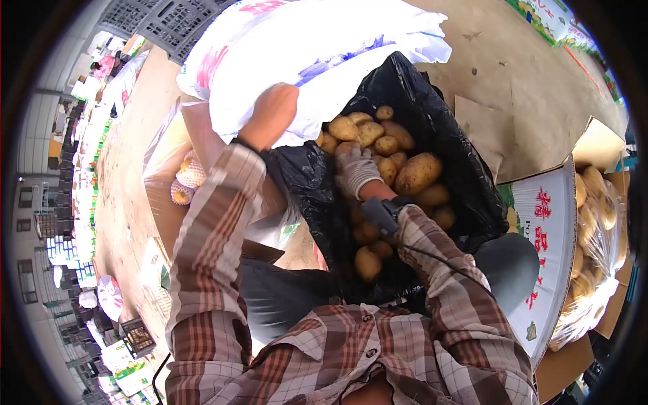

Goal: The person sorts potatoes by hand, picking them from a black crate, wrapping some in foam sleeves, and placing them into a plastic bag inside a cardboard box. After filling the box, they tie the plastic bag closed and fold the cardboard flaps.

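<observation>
A white sack (378, 27) with pink and blue print lies tilted at the top, its mouth over a box lined with black plastic (307, 196). My bare left hand (273, 113) is closed in a fist on the sack's near edge; its fingertips are hidden. Inside the lined box lie several potatoes (418, 173) of mixed sizes. My right hand (358, 174), in a pale knit glove, rests among them with its fingers curled over a potato (346, 148) at the left side of the pile. A dark device with a cable (383, 214) is strapped to my right wrist.
To the right stands a printed white carton (533, 236) beside a box holding bagged potatoes (594, 236). An open cardboard box with net-wrapped fruit (189, 172) is at the left. A grey plastic crate (179, 27) sits behind the sack. My knees flank the lined box.
</observation>
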`<state>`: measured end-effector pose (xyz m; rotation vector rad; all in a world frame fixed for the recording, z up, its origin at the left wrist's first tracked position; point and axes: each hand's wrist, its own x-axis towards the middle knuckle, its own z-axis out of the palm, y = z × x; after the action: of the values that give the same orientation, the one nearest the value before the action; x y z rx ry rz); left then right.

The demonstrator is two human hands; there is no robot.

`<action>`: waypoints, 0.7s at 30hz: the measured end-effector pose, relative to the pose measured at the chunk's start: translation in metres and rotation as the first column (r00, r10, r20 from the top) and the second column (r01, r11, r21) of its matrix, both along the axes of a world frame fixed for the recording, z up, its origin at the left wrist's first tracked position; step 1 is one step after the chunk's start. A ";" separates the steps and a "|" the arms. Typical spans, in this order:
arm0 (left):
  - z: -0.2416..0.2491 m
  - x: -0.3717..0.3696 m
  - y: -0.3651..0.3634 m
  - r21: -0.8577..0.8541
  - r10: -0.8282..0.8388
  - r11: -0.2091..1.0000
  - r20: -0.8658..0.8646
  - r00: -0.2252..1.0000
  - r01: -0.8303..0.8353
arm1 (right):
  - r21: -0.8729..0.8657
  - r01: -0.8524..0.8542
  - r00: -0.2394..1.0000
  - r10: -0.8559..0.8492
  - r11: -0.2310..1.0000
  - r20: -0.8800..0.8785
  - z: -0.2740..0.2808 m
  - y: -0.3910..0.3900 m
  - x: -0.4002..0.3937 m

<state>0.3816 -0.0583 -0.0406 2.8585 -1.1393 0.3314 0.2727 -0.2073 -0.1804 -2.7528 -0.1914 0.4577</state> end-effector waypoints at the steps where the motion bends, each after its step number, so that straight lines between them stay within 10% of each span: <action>1: -0.008 0.012 -0.001 0.212 0.190 0.961 -0.037 0.981 -0.178 | 0.002 0.005 1.000 -0.005 1.000 -0.015 -0.001 0.000 0.002; 3: -0.023 0.032 0.006 0.449 0.422 0.813 -0.017 0.906 -0.370 | 0.213 0.195 0.965 -0.148 0.957 -0.219 -0.006 -0.003 0.007; 8: -0.032 0.032 0.036 0.605 0.052 0.777 0.212 0.976 -0.173 | 0.292 0.247 0.954 -0.179 0.924 -0.240 -0.008 -0.011 0.014; 18: 0.036 -0.002 0.062 0.413 0.398 0.754 0.334 0.855 -0.512 | 0.347 0.243 0.960 -0.173 0.906 -0.222 -0.011 -0.017 0.009; 21: 0.030 -0.010 0.076 0.438 0.242 0.839 0.232 0.942 -0.323 | 0.243 0.040 0.966 0.025 0.969 -0.259 -0.003 -0.007 -0.006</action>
<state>0.3713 0.0173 -0.0108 3.5092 -0.9126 0.3528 0.2670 -0.2140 -0.1835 -2.4213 -0.1595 0.7347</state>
